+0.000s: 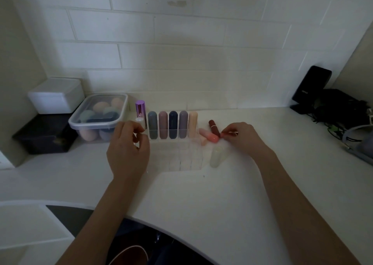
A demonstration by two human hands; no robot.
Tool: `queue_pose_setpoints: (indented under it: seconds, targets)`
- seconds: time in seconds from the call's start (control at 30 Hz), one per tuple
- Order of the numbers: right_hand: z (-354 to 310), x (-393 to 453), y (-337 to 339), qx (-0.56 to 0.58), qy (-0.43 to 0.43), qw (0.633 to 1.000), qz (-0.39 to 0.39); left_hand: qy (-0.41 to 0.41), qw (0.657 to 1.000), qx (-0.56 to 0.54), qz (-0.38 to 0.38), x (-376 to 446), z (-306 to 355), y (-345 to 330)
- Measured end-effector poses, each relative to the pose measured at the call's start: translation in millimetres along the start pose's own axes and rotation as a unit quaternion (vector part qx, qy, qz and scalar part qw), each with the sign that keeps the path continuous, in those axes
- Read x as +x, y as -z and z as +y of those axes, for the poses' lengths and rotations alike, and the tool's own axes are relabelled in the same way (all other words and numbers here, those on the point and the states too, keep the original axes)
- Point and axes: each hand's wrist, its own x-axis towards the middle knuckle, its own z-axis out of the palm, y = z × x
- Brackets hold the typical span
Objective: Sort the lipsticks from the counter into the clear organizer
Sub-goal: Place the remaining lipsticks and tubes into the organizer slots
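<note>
Pinched in the right hand [241,135] is a small lipstick; the left hand [129,143], fingers curled, holds nothing I can make out beside the organizer [181,159]. Loose lipsticks [210,136] lie between, nearer the right, long axes slanting.

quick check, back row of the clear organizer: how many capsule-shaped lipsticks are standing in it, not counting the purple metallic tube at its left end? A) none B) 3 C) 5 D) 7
C: five capsule-shaped lipsticks stand side by side in the back row of the clear organizer, from grey on the left to peach on the right, next to the purple metallic tube.
</note>
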Motion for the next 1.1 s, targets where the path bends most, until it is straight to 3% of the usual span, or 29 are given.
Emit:
queue_pose_setpoints:
  seconds: [0.13,0.23,0.4,0.5,0.8,1.1]
  targets:
    - [-10,-2,8,0.04,0.026,0.997,0.06,-0.007,1.0,-0.001,0.009,-1,-1,0]
    - [-42,-8,18,0.119,0.093,0.981,0.125,-0.019,0.999,-0.005,0.027,-2,-1,0]
    - [-105,-27,25,0.139,0.179,0.974,-0.015,-0.151,0.986,-0.04,0.051,-4,0,1]
    - [-125,-36,16,0.137,0.211,0.966,-0.064,-0.19,0.98,-0.049,0.027,-6,5,-1]
    - [-141,-46,2,0.219,0.223,0.938,-0.151,-0.173,0.982,-0.071,0.011,-4,3,2]
    - [-136,-43,-2,0.308,0.171,0.925,-0.144,-0.138,0.987,-0.075,0.008,-2,4,4]
